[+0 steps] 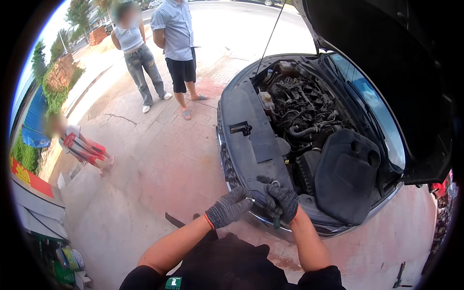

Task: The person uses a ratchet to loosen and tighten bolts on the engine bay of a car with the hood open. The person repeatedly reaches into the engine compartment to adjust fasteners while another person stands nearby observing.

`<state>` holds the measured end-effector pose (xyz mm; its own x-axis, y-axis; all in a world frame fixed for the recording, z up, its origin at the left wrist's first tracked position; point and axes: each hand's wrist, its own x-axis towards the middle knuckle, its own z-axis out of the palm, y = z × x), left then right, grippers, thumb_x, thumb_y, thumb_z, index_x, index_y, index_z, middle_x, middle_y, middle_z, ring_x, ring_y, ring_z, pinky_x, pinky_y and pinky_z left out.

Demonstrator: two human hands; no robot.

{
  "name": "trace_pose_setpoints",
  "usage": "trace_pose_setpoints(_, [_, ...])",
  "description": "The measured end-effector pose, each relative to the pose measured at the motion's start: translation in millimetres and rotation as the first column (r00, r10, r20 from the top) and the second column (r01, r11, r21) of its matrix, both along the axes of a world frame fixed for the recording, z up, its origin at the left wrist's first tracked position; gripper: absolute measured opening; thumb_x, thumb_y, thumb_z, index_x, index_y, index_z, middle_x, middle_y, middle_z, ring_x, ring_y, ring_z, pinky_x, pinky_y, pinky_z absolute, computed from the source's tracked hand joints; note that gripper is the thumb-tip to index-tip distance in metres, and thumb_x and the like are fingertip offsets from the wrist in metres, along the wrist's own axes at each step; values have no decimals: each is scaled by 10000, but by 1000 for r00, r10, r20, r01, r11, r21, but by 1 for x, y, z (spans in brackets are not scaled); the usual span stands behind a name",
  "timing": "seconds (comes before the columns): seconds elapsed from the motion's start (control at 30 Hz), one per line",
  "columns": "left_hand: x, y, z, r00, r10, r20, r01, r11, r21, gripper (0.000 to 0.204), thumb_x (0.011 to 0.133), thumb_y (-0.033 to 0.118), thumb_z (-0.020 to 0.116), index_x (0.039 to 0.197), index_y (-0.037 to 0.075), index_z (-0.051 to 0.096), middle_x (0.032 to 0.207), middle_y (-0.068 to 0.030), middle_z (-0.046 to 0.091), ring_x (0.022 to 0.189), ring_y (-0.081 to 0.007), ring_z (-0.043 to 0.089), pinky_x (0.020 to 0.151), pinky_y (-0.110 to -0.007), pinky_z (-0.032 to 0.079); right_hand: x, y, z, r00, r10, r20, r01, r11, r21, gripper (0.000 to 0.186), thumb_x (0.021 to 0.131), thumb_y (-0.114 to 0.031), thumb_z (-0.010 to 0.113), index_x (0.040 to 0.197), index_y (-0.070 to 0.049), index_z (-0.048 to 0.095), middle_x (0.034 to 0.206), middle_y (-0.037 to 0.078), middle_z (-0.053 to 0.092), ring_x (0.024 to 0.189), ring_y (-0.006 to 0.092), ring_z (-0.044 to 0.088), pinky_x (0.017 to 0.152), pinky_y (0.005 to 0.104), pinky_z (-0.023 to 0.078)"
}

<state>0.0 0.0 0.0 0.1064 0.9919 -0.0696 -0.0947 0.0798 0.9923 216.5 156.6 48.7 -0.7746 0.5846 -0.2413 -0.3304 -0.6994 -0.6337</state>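
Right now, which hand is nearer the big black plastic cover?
Right. The right hand is just left of the black plastic cover; the left hand is farther left, beyond the right one.

Bright daylight outdoors. Sky (52,30) pale, far road (232,19) blown nearly white; nearer paving (169,179) dimmer, softly lit. Hood underside (377,63) near black; black shirt (227,261) loses detail. Pale glare on windshield (392,135). Left hand (229,208) and right hand (282,200) readable, tool (276,222) in latter soft. Onlookers' heads (126,13) blurred. Fisheye bends straight edges; black rim, bluish fringe at left.
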Motion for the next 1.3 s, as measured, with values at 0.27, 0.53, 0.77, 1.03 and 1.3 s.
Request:
trace_pose_setpoints(0.27, [-124, 175, -63, 651, 245, 719, 240, 832, -500, 252, 983, 364, 578, 992, 117, 623, 735, -21, 606, 507, -119, 541, 429, -239, 409, 44, 181, 74, 641, -767, -19, 683, 559, 470, 500, 1035, -232, 482, 1498, -81, 371, 778, -19, 542, 505, 43, 397, 466, 201, 375])
trace_pose_setpoints(0.53, [-201, 341, -54, 527, -131, 840, 609, 747, -266, 180, 918, 205, 658, 1043, 86, 607, 833, -76, 654, 493, -121, 535, 418, -226, 404, -184, 116, -20, 386, -721, 576, 725, 623, 293, 376, 959, -102, 553, 1334, -78, 546, 617, 17, 551, 377, 105, 430, 362, 228, 358])
trace_pose_setpoints(0.77, [-199, 390, -20, 713, -493, 498, 656, 720, -227, 209, 920, 79, 650, 1082, 49, 522, 886, -74, 634, 628, -105, 572, 526, -234, 468, -250, 139, -23, 285, -750, 596, 522, 643, 560, 464, 969, -80, 566, 1422, -51, 474, 1224, 139, 619, 1056, 202, 612, 907, 306, 479])
trace_pose_setpoints(1.03, [-165, 404, -30, 832, -438, 341, 555, 668, -495, 191, 975, 169, 606, 1136, 71, 571, 895, -56, 650, 540, -91, 545, 456, -235, 420, -235, 143, -74, 450, -616, 647, 823, 567, -34, 382, 1023, -170, 536, 1390, -66, 503, 1233, 106, 600, 1062, 166, 603, 899, 307, 489])
trace_pose_setpoints(1.3, [-99, 420, -23, 939, -286, 193, 344, 747, -569, 126, 955, 192, 647, 1025, 106, 586, 675, -21, 597, 398, -127, 484, 319, -245, 300, -215, 162, -96, 376, -763, 525, 910, 410, -56, 220, 1005, -136, 567, 1200, -44, 608, 950, 12, 649, 807, 83, 611, 659, 235, 507])
